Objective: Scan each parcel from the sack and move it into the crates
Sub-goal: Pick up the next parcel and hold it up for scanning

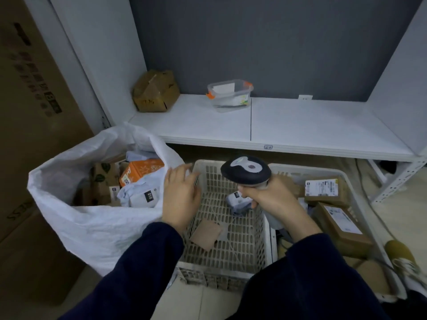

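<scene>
Apparently left fingers splay against sack; right fingers grip scanner.

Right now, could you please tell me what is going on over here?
A person is scanning parcels. Their right hand grips a scanner above the left crate, which holds a small grey parcel and a flat brown packet. Their left hand is open at the mouth of the white sack, where more parcels lie. The right crate already holds labelled brown boxes.
</scene>
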